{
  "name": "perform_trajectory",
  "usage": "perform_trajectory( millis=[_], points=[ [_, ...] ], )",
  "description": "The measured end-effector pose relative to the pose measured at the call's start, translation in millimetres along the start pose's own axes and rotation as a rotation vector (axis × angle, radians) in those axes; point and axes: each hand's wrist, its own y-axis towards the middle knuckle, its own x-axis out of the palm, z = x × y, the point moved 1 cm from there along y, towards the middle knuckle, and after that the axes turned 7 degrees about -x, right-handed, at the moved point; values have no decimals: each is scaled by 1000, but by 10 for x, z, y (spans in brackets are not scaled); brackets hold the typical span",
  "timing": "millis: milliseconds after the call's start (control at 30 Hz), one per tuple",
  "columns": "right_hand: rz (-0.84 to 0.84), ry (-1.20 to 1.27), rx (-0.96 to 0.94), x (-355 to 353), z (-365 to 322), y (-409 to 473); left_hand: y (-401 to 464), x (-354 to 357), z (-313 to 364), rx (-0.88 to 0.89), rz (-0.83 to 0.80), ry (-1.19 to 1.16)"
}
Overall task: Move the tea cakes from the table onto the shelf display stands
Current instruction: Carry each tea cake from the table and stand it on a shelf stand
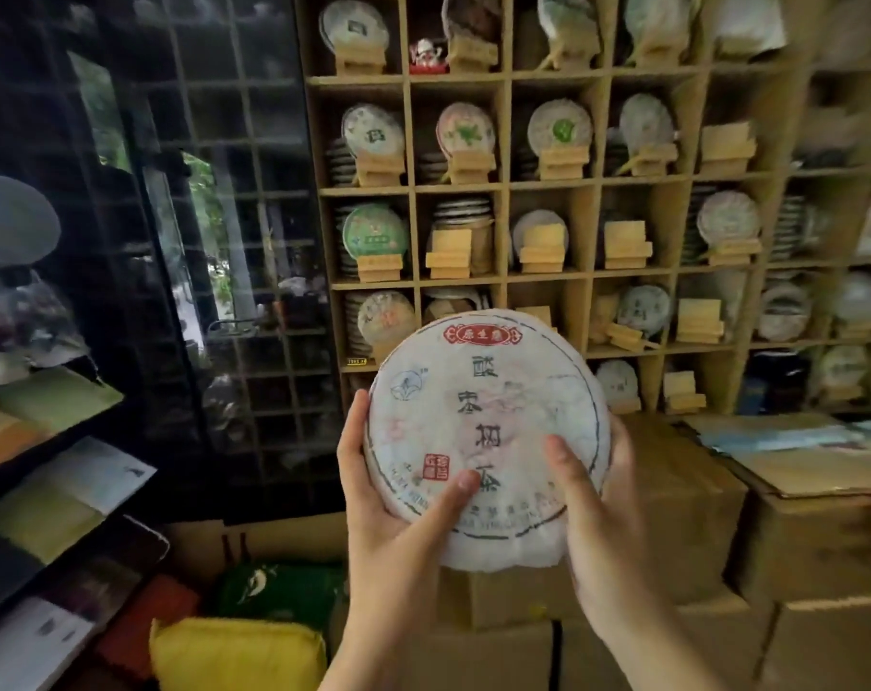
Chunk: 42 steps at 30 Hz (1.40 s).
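A round tea cake [488, 431] in white paper with a red label and dark characters is held upright in front of the wooden shelf [505, 187]. My left hand [393, 506] grips its lower left edge, thumb across the face. My right hand [598, 511] grips its lower right edge, thumb on the front. Behind it, many shelf cells hold wrapped tea cakes on small wooden stands [473, 164]. Some stands are bare, such as one [625, 244] in the third row and one [727, 147] in the second row.
Stacked cardboard boxes [682, 501] stand below the shelf. Yellow [239, 655], green [278, 591] and orange packages lie at lower left. A dark glass-fronted lattice cabinet [199, 241] fills the left, with a low shelf of papers [49, 491] beside it.
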Motion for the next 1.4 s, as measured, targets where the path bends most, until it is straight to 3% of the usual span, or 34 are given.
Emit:
perform_trajectory(
  millis=[167,300,400,567,767,1033,1400],
  points=[
    [54,-155,149,-109,145,334,504,15,-353,-12,45,-51],
    [35,-164,164,-101,378,494,863,114,-701,-15,90,-27],
    [0,-111,111,-101,612,759,1113,265,-964,3,74,15],
    [81,21,-51,-363,1005,1572,1697,611,-1351,34,-27,6],
    [132,159,-52,-800,1408,2601,2526,1079,-1790,45,-145,-56],
    [69,200,-82,-981,1612,3523,3389,1436,-2227,43,-189,-55],
    [253,104,-158,-854,2178,4377,4488,1493,-2721,-12,-303,-90]
  ],
)
